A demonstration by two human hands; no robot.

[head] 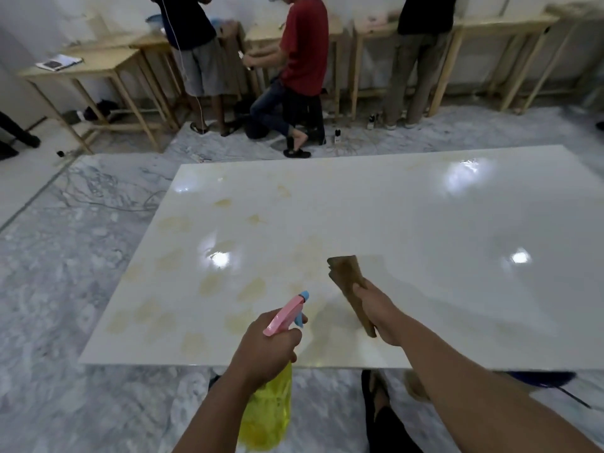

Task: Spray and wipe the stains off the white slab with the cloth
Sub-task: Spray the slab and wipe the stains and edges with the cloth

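Note:
A large glossy white slab point(408, 230) lies flat in front of me, with several yellowish stains point(251, 287) over its left half. My left hand point(266, 348) grips a yellow spray bottle point(266, 410) by its pink trigger head point(284, 313), whose blue nozzle points over the slab's near edge. My right hand point(379, 308) holds a folded brown cloth point(348, 276) over the slab's middle, just right of the stains. Whether the cloth touches the surface I cannot tell.
Grey marble floor point(81, 289) surrounds the slab. My feet point(376, 390) stand at its near edge. Beyond the far edge, three people point(304, 60) work at wooden tables point(98, 70) along the wall. Small bottles point(336, 137) stand on the floor there.

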